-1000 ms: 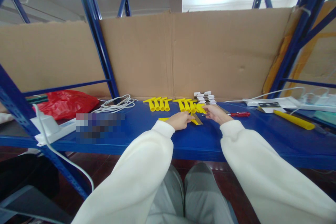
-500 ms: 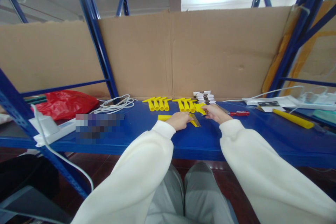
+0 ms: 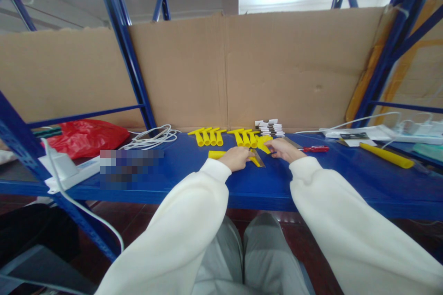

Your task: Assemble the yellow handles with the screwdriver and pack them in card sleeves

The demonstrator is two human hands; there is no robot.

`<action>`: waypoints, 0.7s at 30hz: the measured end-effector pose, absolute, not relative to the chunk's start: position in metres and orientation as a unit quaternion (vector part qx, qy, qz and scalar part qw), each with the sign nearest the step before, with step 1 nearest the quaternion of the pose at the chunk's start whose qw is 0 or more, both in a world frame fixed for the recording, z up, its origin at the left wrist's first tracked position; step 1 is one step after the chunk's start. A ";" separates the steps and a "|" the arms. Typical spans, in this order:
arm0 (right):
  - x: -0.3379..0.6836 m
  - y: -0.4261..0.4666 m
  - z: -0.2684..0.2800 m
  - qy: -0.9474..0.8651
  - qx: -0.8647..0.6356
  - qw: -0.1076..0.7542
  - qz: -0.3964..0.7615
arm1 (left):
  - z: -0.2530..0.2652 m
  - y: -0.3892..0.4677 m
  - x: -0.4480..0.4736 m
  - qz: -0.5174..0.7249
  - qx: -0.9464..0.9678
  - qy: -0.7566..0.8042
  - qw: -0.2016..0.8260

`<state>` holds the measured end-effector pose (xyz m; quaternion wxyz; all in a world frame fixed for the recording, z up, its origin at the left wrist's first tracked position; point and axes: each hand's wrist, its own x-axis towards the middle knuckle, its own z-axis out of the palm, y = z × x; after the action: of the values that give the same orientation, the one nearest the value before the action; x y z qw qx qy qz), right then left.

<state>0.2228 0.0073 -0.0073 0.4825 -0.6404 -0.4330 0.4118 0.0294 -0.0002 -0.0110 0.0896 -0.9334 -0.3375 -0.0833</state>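
My left hand (image 3: 236, 158) is closed around a yellow scraper (image 3: 216, 154) lying on the blue shelf, its handle sticking out to the left and its yellow head with a thin brownish blade on the right. My right hand (image 3: 282, 149) has its fingers drawn together just right of that blade; what they pinch is too small to make out. Touching or almost touching those fingertips is a loose yellow piece (image 3: 264, 144). Behind my hands, yellow T-shaped handles (image 3: 210, 137) lie in two groups. A screwdriver (image 3: 315, 149) with a red handle rests right of my right hand.
Stacked white-and-dark pieces (image 3: 269, 128) sit against the cardboard panel (image 3: 287, 69). To the left are coiled white cable (image 3: 152, 137), a red plastic bag (image 3: 90, 137) and a power strip (image 3: 74, 174). A long yellow object (image 3: 386, 156) lies at right. Blue posts frame the shelf (image 3: 194, 189).
My right fingertips have shifted slightly down and right, uncovering more of the loose yellow piece. My left hand stays on the scraper.
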 end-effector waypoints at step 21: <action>0.203 -0.010 -0.005 -0.515 -0.631 0.458 0.355 | -0.010 -0.002 0.030 -0.096 -0.923 -0.365 0.073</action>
<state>0.2027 -0.0103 -0.0054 0.4583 -0.6313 -0.5153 0.3550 0.0300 -0.0024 -0.0102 0.0732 -0.9230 -0.3654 -0.0962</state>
